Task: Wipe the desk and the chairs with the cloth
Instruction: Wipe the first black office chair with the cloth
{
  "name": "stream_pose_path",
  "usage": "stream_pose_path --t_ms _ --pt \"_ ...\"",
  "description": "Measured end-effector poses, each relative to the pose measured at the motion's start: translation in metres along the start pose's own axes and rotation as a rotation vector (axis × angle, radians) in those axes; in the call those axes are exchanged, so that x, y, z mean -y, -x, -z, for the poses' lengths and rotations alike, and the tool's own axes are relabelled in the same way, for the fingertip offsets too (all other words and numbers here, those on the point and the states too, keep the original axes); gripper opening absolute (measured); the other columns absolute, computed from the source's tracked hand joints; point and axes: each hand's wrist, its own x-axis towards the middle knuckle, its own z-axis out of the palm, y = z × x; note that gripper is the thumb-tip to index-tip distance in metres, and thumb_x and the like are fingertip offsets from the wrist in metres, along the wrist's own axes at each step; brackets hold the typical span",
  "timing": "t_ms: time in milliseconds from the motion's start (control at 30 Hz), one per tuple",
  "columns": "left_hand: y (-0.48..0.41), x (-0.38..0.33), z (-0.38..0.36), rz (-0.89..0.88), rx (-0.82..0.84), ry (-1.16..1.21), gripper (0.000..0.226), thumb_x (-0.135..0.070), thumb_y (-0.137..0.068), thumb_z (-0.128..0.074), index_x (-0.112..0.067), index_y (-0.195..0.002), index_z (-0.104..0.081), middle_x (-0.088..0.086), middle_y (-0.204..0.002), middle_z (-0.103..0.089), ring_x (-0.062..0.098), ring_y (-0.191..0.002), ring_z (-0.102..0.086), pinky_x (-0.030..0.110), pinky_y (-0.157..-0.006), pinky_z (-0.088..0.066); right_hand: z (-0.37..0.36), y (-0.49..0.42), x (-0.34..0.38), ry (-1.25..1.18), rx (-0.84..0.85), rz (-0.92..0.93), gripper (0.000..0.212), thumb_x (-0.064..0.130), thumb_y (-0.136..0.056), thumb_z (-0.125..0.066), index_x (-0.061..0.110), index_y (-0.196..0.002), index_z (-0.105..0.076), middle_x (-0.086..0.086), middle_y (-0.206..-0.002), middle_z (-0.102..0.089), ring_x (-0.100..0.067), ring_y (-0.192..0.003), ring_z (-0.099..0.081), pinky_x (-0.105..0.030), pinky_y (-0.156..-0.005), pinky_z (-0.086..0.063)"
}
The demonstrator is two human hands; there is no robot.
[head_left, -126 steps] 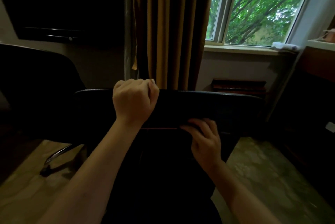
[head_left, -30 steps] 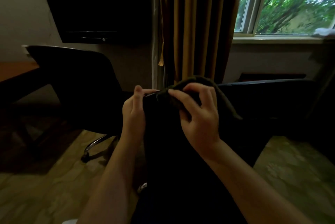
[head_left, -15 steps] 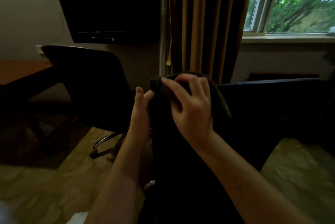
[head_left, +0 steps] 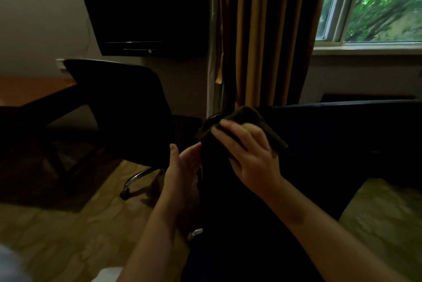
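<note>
The fingertips of my left hand (head_left: 182, 165) vanish behind the dark cloth (head_left: 249, 117) that my right hand (head_left: 249, 153) grips. Lower down the cloth melts into blackness, so I can't tell where it ends or whether it touches the chair back (head_left: 342, 133) beside it. The desk (head_left: 34, 89) is cut off by the left edge, the television (head_left: 141, 7) by the top, and the window (head_left: 376, 7) by the right, its trees blurred.

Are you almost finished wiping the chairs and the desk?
Done: hard to tell, since no surface shows wiping marks in this dim light. In hand: the right hand grips the dark cloth at the back of the near chair, with the left hand open beside it. Left: the other chair and the desk stand apart from both hands, so they probably come later.
</note>
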Motion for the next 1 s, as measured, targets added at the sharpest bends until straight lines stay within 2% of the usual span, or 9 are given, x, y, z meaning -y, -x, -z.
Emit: stream_pose_path --t_ms 100,167,267,333,400,567,700,800,1000 --pt "0.007 0.008 0.002 0.028 0.002 0.041 0.073 -0.053 -0.1 -0.007 -0.008 -0.13 -0.056 0.007 -0.124 -0.067 0.019 -0.12 -0.06 0.033 -0.101 -0.044 -0.02 -0.002 0.016 0.0 -0.018 -0.029 0.047 0.013 -0.085 -0.068 0.02 -0.131 -0.062 -0.001 -0.142 -0.04 -0.023 -0.114 -0.043 -0.035 -0.102 -0.041" --pt "0.01 0.008 0.0 0.026 0.018 0.066 0.07 -0.05 -0.101 -0.008 -0.006 -0.134 -0.052 0.008 -0.124 -0.066 0.018 -0.118 -0.06 0.031 -0.098 -0.048 -0.043 0.028 0.021 0.012 0.149 0.068 0.051 0.008 -0.08 -0.072 0.02 -0.128 -0.064 0.001 -0.141 -0.038 -0.02 -0.115 -0.042 -0.034 -0.101 -0.045" --pt "0.008 0.01 0.003 0.0 -0.008 0.029 0.064 -0.049 -0.101 -0.012 -0.012 -0.123 -0.059 -0.003 -0.109 -0.073 0.009 -0.105 -0.067 0.018 -0.081 -0.053 -0.052 0.072 0.018 0.137 0.329 0.131 0.045 0.036 -0.093 -0.059 0.045 -0.135 -0.045 0.022 -0.136 -0.036 0.001 -0.122 -0.04 -0.023 -0.115 -0.02" --pt "0.007 0.01 0.004 -0.021 -0.012 -0.037 0.06 -0.056 -0.098 -0.02 -0.021 -0.119 -0.064 -0.006 -0.115 -0.071 0.011 -0.114 -0.063 0.025 -0.094 -0.048 -0.036 0.068 0.0 0.064 0.255 0.111 0.045 0.023 -0.091 -0.06 0.043 -0.13 -0.053 0.018 -0.13 -0.044 -0.006 -0.118 -0.046 -0.03 -0.102 -0.042" --pt "0.007 0.013 0.001 -0.049 -0.02 -0.116 0.045 -0.059 -0.095 -0.038 -0.032 -0.112 -0.069 -0.007 -0.117 -0.07 0.013 -0.117 -0.06 0.033 -0.101 -0.045 -0.007 0.046 -0.017 0.011 0.102 0.087 0.04 0.003 -0.082 -0.068 0.022 -0.117 -0.071 0.0 -0.123 -0.049 -0.023 -0.108 -0.05 -0.036 -0.093 -0.046" --pt "0.01 0.012 -0.015 -0.301 -0.084 -0.396 0.025 -0.044 -0.085 -0.055 -0.032 -0.105 -0.062 -0.008 -0.099 -0.068 -0.001 -0.091 -0.065 0.014 -0.072 -0.05 0.026 -0.007 -0.022 -0.083 -0.133 -0.186 0.021 0.014 -0.087 -0.07 0.01 -0.107 -0.075 -0.011 -0.114 -0.053 -0.029 -0.103 -0.054 -0.034 -0.094 -0.045" --pt "0.007 0.008 -0.018 -0.334 -0.163 -0.496 0.029 -0.043 -0.079 -0.063 -0.023 -0.1 -0.06 -0.007 -0.09 -0.065 -0.002 -0.081 -0.064 0.016 -0.068 -0.051 -0.006 0.035 -0.019 -0.052 0.084 0.031 0.019 0.012 -0.086 -0.064 0.014 -0.1 -0.077 -0.002 -0.115 -0.049 -0.023 -0.101 -0.052 -0.035 -0.086 -0.052" --pt "0.002 0.011 -0.017 -0.368 -0.211 -0.624 0.025 -0.038 -0.084 -0.067 -0.019 -0.098 -0.059 -0.011 -0.086 -0.063 -0.003 -0.079 -0.062 0.014 -0.067 -0.049 -0.011 0.059 -0.021 -0.113 0.231 0.034 0.025 0.012 -0.083 -0.058 0.019 -0.099 -0.077 0.001 -0.116 -0.052 -0.021 -0.108 -0.051 -0.035 -0.085 -0.054" --pt "0.003 0.018 -0.023 -0.38 -0.232 -0.632 0.013 -0.031 -0.091 -0.064 -0.028 -0.097 -0.052 -0.012 -0.086 -0.062 -0.008 -0.077 -0.061 0.009 -0.063 -0.045 0.043 0.017 -0.036 0.038 -0.12 -0.255 0.017 0.017 -0.092 -0.064 0.012 -0.103 -0.076 -0.012 -0.107 -0.055 -0.031 -0.1 -0.053 -0.036 -0.093 -0.044"
